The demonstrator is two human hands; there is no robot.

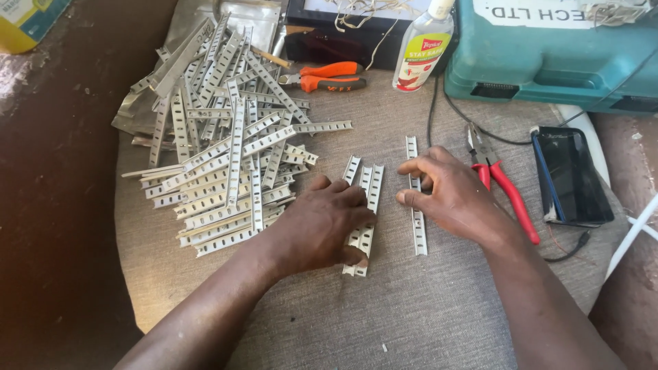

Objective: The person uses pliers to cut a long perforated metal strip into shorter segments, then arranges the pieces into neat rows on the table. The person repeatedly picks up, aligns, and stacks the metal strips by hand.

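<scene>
Slotted strips under flat hands, single strip.

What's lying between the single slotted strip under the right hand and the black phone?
In the head view, red-handled pliers lie on the grey cloth between the single strip and the phone; the right hand covers part of that stretch.

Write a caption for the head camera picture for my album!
Two hands, left and right, press metal strips flat beside a big pile and red pliers.
</scene>
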